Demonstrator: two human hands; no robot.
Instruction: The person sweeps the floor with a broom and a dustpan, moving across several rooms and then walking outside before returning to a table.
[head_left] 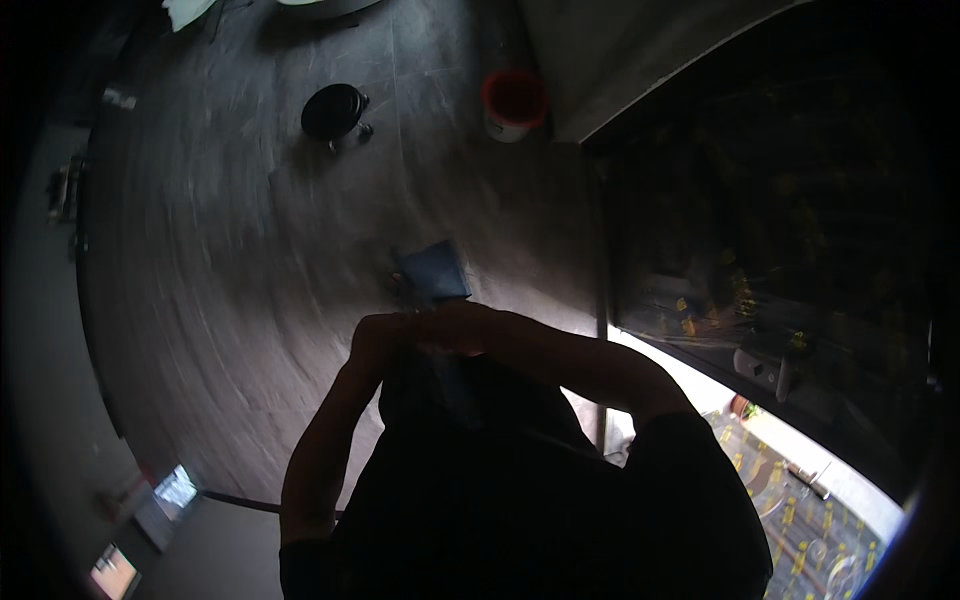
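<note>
Both my hands meet in front of my body, dark against the light. A flat blue, square-cornered thing (435,272) juts out just beyond them; its kind is too dim and blurred to make out. My right hand (455,326) is closed at its near edge. Pressed against it is my left hand (380,336), also closed, and shadow hides what its fingers hold. A faint pale smear (448,385) shows below the hands, against my dark shirt.
A round black stool (335,112) stands ahead on the grey floor (220,250). Right of it is a bucket with a red rim (514,95). A dark door (780,210) with a lever handle (765,372) is at the right, beside a bright doorway (680,375).
</note>
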